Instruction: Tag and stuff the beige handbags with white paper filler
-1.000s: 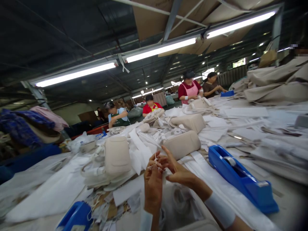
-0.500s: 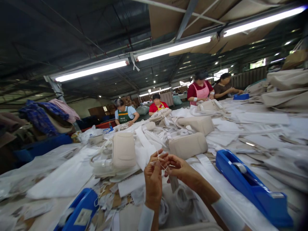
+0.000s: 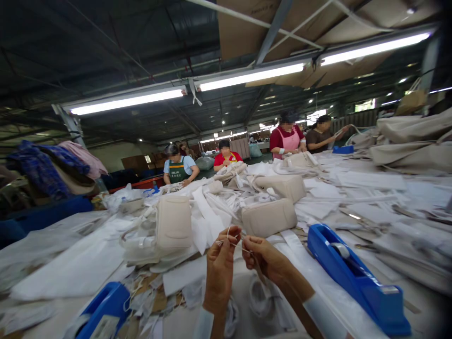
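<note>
Between my two hands runs a thin white string [image 3: 237,244]. My left hand [image 3: 221,268] pinches it, and a loop of it stands up over the fingertips. The fingers of my right hand [image 3: 264,256] are closed on the string's other part, a short way to the right. A flat beige-grey strip [image 3: 260,272] hangs under my right hand; its join to the string cannot be made out. Below the hands lies a pale beige bag [image 3: 247,303], partly hidden by the forearms, with a wrapped, coiled strap [image 3: 259,299] on it.
A blue tape dispenser [image 3: 360,278] stands at the right, another blue dispenser [image 3: 106,308] at the lower left. Beige bags [image 3: 173,221] and white wrapping sheets [image 3: 70,263] cover the table. Several co-workers, one in a pink apron [image 3: 291,139], work across it.
My hands have drawn a little apart, and the string now spans the gap between them. The whole view has shifted slightly. The co-worker at far right has raised a hand.
</note>
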### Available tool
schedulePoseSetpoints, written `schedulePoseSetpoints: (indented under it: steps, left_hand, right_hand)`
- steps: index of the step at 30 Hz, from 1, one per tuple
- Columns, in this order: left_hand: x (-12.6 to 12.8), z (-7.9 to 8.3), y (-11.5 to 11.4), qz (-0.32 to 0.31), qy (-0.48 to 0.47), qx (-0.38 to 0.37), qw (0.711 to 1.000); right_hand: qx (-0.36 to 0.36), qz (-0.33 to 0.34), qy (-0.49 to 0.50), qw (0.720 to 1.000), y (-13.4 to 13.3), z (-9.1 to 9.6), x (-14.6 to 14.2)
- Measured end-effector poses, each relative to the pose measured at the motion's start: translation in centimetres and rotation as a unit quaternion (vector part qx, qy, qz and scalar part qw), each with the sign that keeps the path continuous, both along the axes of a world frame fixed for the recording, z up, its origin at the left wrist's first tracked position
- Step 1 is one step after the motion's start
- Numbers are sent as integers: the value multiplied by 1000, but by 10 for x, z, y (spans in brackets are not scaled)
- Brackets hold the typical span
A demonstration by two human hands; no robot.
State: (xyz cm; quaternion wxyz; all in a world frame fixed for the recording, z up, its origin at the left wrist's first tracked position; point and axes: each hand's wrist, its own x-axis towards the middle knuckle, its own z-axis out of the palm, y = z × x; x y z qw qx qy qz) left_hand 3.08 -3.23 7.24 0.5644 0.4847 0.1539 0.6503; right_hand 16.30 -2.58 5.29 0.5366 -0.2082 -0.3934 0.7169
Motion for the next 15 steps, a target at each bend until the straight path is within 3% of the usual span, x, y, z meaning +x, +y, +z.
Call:
schedulePoseSetpoints:
  steps: [9, 15]
  left_hand:
    - [-5, -18, 20, 24, -119, -158, 980]
    - [-2, -30, 21, 34, -81, -159, 983]
  right_hand:
    - [1, -45, 5, 999, 3, 3, 9]
    - [13, -60, -57, 997, 4, 7, 18]
